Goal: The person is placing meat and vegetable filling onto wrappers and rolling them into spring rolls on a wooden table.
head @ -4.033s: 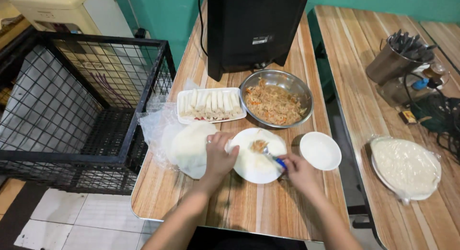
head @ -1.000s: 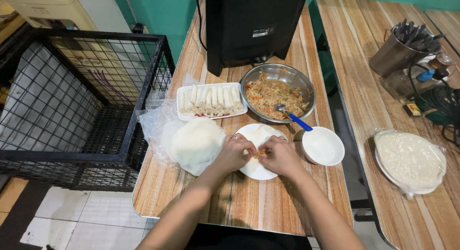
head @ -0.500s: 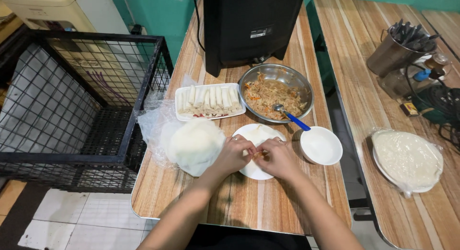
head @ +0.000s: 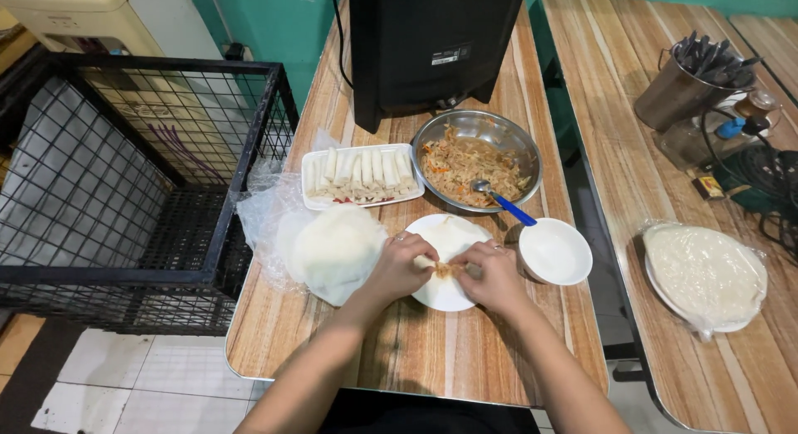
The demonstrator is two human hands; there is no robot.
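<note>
**Two hands folding a filled wrapper on a white plate**

Two hands meet over one thin pale wrapper (head: 449, 239) lying on a round white plate (head: 445, 297) near the front of the wooden bench (head: 416, 351). A small heap of brownish filling (head: 447, 270) shows between the fingertips, at the near edge of the wrapper. The left hand (head: 403, 268) has its fingers curled and pinched on the wrapper's left side; the right hand (head: 495, 276) has its fingers bent the same way and pinched on the right side, so both are closed on the wrapper around the filling.

Just left of the plate, touching the left hand's side, lies a stack of round white wrappers (head: 332, 251) on crumpled clear plastic (head: 262, 214). Just right of the plate stands a small white bowl (head: 555, 251). Behind the plate sits a steel bowl (head: 432, 135) of shredded mixed filling, with a blue-handled spoon (head: 503, 203) resting in it, its handle reaching over the rim toward the small bowl. Left of the steel bowl, a white rectangular tray (head: 312, 172) holds a row of finished pale rolls (head: 366, 168). A large black box-shaped appliance (head: 432, 43) stands at the back of the bench.

A black wire cage (head: 125, 193) stands on the floor to the left. On a second bench to the right lie a plastic-covered plate of wrappers (head: 706, 272) and a metal canister of utensils (head: 682, 89).
</note>
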